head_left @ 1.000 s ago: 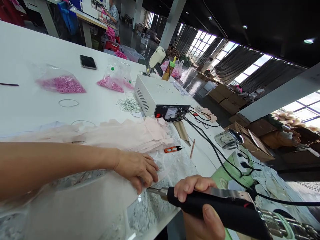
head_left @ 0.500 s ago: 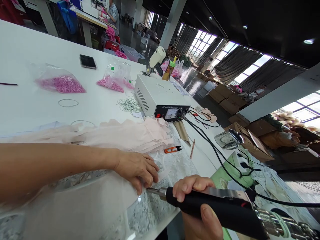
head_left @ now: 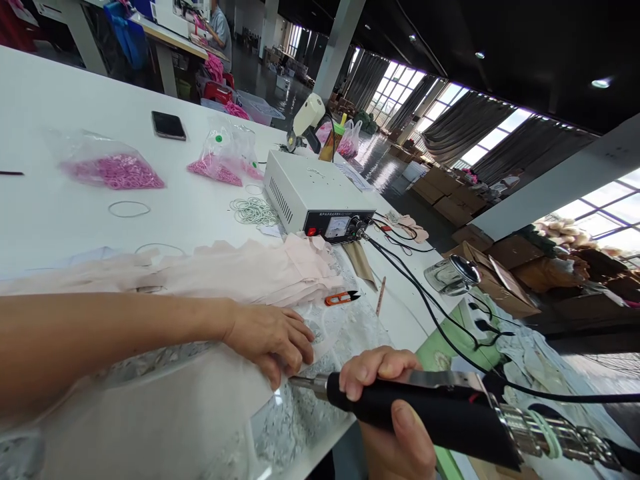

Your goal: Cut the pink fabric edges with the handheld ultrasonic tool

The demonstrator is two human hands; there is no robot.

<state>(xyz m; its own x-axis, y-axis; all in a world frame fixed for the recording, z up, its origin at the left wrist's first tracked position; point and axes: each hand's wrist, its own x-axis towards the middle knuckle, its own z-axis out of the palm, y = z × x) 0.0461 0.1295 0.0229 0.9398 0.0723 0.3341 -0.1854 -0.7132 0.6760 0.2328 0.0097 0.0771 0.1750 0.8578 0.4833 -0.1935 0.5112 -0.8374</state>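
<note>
Head view: left hand (head_left: 273, 337) partly hides the pale fabric (head_left: 165, 413).

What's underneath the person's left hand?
Pale fabric extends from beneath the left hand, with a grey marbled surface showing past its edge. Whatever lies directly under the hand is covered, so any folds or layers there can't be seen.

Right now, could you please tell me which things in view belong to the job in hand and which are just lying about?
In use:
black handheld tool, in the right hand
pale fabric, under the left hand
white box with a gauge, probably powering the tool

Seemingly just lying about:
phone
orange snips
two pink-filled bags
lidded glass jar
</note>
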